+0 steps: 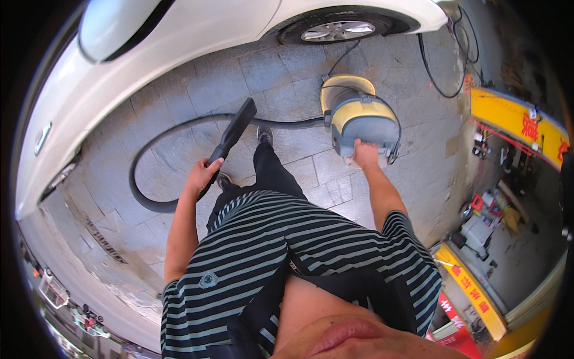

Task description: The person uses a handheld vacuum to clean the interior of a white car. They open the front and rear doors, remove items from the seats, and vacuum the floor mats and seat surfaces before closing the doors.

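My left hand [204, 177] is wrapped around the black hose handle, just below a flat crevice-type suction nozzle [238, 125] that points up and away from me. From there the ribbed grey-black hose [134, 172] loops out to the left and curves back to the vacuum cleaner. My right hand [365, 155] grips the near edge of the yellow and grey canister vacuum cleaner [365, 114], out in front of me to the right. The fingers' far side is hidden there. A thin black cable hangs around the vacuum's body.
A white car [215, 27] stands close along the far left side, its wheel [338, 30] beyond the vacuum. Black cables [423, 67] lie on the paving [287, 85] at right. Yellow signboards [511, 119] and a cluttered workshop doorway [484, 220] border the right side. A drain grate [105, 242] lies lower left.
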The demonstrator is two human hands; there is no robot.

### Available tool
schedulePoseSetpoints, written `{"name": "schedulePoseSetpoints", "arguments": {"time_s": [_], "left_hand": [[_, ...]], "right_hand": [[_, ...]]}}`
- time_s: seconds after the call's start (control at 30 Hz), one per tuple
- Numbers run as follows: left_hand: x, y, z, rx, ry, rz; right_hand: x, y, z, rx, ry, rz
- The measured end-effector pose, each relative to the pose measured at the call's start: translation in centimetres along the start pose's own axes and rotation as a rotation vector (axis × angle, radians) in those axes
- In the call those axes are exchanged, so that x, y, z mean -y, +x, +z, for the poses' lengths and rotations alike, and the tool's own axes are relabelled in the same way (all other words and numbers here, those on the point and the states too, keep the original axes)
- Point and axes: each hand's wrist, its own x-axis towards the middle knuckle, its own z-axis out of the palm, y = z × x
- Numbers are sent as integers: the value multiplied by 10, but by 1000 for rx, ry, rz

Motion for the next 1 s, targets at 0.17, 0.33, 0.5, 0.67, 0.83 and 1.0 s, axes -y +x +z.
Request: {"name": "schedulePoseSetpoints", "arguments": {"time_s": [0.17,0.33,0.5,0.67,0.83,1.0], "left_hand": [[28,-7,16,-27,130,14],[49,-19,-11,-300,78,50],[69,-41,-66,-442,-177,-39],[105,-73,-79,-555,-775,55],[126,-104,-92,-612,-1004,153],[148,-128,-129,-788,-1024,188]], "right_hand": [[-42,11,-40,151,85,135],[-74,57,-107,88,221,153],[-50,86,-140,9,254,71],[-4,96,-141,-3,253,-42],[50,109,-164,-19,201,-108],[83,165,-162,-42,188,-207]]}}
